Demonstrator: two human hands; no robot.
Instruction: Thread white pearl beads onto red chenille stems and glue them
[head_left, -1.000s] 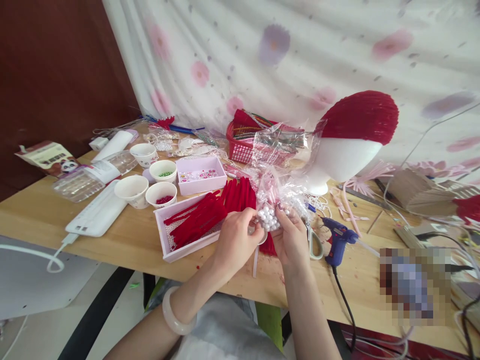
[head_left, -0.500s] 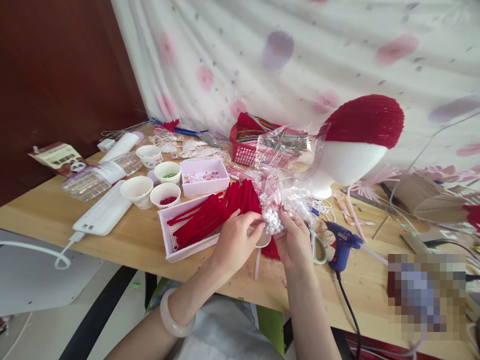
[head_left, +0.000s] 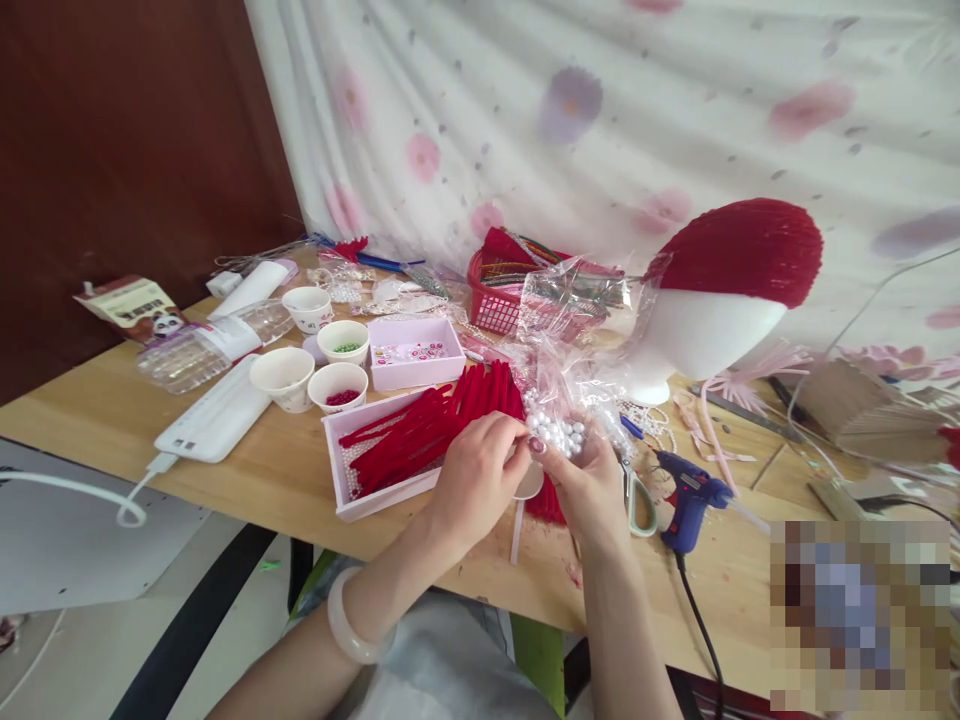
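Note:
My left hand (head_left: pixel 474 480) and my right hand (head_left: pixel 587 482) both pinch a clear plastic bag of white pearl beads (head_left: pixel 559 430) just above the wooden table (head_left: pixel 270 475). The bag's crinkled top stands up between my fingers. Behind my hands lies a bundle of red pipe cleaners (head_left: pixel 442 415), part of it in a pink tray (head_left: pixel 352 500). A white paper cup (head_left: pixel 527 483) sits under my left fingers, mostly hidden.
Scissors (head_left: pixel 637 500) and a blue glue gun (head_left: pixel 694 495) lie right of my hands. A white foam head with a red cap (head_left: pixel 720 290), a red basket (head_left: pixel 499 300), small cups of beads (head_left: pixel 341 385), a pink box (head_left: pixel 416 352) and a white power strip (head_left: pixel 214 415) stand behind.
Both hands have lowered the bead bag slightly toward the table, and my fingers have shifted on it. The view has panned a little left and down.

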